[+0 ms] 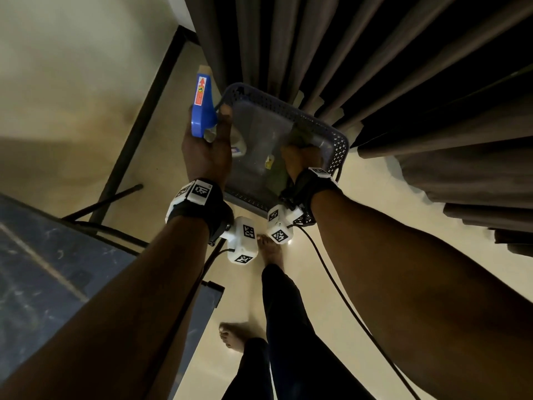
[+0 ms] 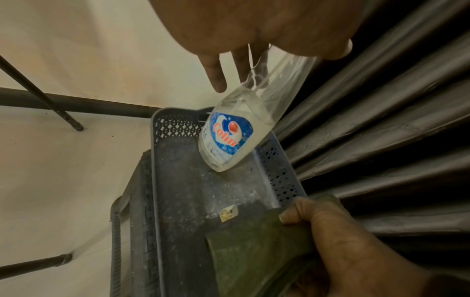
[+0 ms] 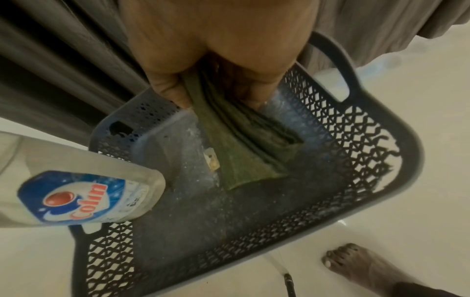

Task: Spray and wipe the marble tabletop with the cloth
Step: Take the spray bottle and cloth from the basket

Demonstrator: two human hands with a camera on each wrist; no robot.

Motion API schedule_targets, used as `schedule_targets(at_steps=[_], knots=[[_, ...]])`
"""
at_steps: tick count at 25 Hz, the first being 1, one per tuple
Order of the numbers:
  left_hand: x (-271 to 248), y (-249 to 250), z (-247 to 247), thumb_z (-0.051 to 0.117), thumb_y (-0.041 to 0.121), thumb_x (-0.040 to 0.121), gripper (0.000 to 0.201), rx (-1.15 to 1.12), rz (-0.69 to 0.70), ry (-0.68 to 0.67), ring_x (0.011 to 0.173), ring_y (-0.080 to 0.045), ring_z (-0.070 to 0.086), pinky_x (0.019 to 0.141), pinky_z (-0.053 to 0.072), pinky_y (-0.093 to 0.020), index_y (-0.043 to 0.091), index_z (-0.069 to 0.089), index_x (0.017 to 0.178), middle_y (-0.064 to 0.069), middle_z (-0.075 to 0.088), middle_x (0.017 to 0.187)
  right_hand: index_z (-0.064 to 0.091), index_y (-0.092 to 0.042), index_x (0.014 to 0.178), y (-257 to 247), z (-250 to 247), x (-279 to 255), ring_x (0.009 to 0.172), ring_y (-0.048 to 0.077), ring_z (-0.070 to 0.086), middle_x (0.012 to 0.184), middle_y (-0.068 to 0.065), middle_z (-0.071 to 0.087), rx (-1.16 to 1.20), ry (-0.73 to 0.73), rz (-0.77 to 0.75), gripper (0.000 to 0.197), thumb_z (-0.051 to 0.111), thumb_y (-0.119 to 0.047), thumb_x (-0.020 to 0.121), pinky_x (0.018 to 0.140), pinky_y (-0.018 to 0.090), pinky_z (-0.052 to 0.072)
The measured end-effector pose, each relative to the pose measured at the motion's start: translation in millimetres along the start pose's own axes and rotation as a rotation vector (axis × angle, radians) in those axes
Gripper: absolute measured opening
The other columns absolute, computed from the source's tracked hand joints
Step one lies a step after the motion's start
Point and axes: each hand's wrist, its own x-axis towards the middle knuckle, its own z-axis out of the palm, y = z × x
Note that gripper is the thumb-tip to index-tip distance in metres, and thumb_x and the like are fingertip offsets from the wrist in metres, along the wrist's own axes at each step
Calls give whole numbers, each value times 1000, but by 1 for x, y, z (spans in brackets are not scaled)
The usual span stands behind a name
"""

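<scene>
The job is at its gathering stage: both tools are in hand over the basket (image 1: pixel 339 145) on the floor, and nothing yet shows of spraying or wiping.

The left hand (image 1: pixel 206 153) has its fingers curled round the neck of the spray bottle (image 2: pixel 229 140), with the blue trigger head (image 1: pixel 202 111) at about 12 o'clock from the knuckles. The bottle is tilted, its base low over the far end of the basket; whether it touches the basket floor I cannot tell.

The right hand (image 3: pixel 211 60) pinches the folded green cloth (image 3: pixel 244 148), thumb on one side and fingers on the other; the cloth's free end hangs down toward the basket floor, at about 4 o'clock from the bottle in the head view.

The dark marbled counter (image 1: pixel 43 255) lies at about 8 o'clock from the hands, well apart. Still to do: carry both over, spray, wipe.
</scene>
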Motion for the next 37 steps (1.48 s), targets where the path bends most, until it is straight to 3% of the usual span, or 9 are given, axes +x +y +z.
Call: schedule_targets(at_steps=[3, 6, 11, 14, 18, 22, 25, 31, 37], knots=[[-13, 37, -25, 60, 43, 103, 21, -7, 0, -12, 74, 12, 58, 68, 43, -6, 24, 54, 109, 18, 57, 88, 68, -7, 89, -29, -9, -32, 65, 24, 56, 93, 13, 71, -57, -8, -67, 21, 60, -27, 89, 75, 41, 57], [-36, 87, -69, 60, 43, 102, 17, -18, 15, -5, 71, 9, 54, 69, 41, -12, 36, 47, 94, 20, 55, 85, 67, -5, 112, -66, -19, -83, 75, 28, 52, 105, 15, 67, -156, -60, -159, 32, 56, -28, 93, 62, 31, 44], [-83, 142, -167, 63, 49, 98, 29, -87, 89, 135, 75, -10, 60, 73, 48, -26, 21, 57, 98, 3, 65, 85, 52, -17, 95, -112, -12, -191, 89, 20, 48, 98, 4, 53, -223, -151, -343, 13, 63, -18, 88, 78, 30, 40], [-123, 155, -240, 65, 51, 96, 36, -134, 109, 233, 85, -21, 64, 80, 51, -33, 16, 63, 100, -2, 70, 93, 62, -11, 95, -119, 3, -258, 94, 28, 63, 104, 9, 66, -207, -272, -449, 26, 70, -24, 74, 92, 39, 52], [-191, 153, -341, 68, 49, 95, 30, -169, 168, 330, 80, -10, 65, 77, 51, -30, 19, 66, 99, 7, 69, 86, 71, -10, 83, -111, 48, -312, 83, 30, 73, 87, 4, 76, -136, -399, -504, 37, 76, -27, 51, 80, 49, 60], [-272, 136, -429, 70, 44, 95, 20, -195, 215, 427, 80, -3, 65, 75, 46, -22, 24, 68, 99, 15, 69, 84, 68, -14, 78, -95, 64, -474, 80, 25, 72, 84, 5, 75, -54, -515, -605, 11, 70, -4, 74, 73, 34, 61], [-327, 118, -476, 72, 40, 92, 22, -252, 238, 512, 91, -9, 69, 83, 52, -29, 23, 73, 106, 11, 74, 94, 71, -8, 85, -75, 86, -539, 82, 31, 74, 87, 13, 76, 17, -684, -616, 12, 66, 0, 78, 73, 39, 62], [-406, 87, -521, 76, 18, 92, 18, -403, 215, 689, 75, -18, 72, 73, 59, -37, 13, 74, 109, 2, 76, 84, 69, 2, 103, -72, 113, -621, 93, 38, 71, 102, 21, 74, 94, -1043, -659, 28, 56, 8, 79, 82, 48, 59], [-429, 65, -524, 76, 30, 91, 15, -339, 211, 767, 78, -31, 71, 73, 60, -59, 24, 72, 105, -7, 73, 89, 64, 8, 106, -76, 128, -652, 96, 43, 68, 103, 26, 69, 33, -1184, -676, 34, 51, 10, 76, 89, 55, 56]])
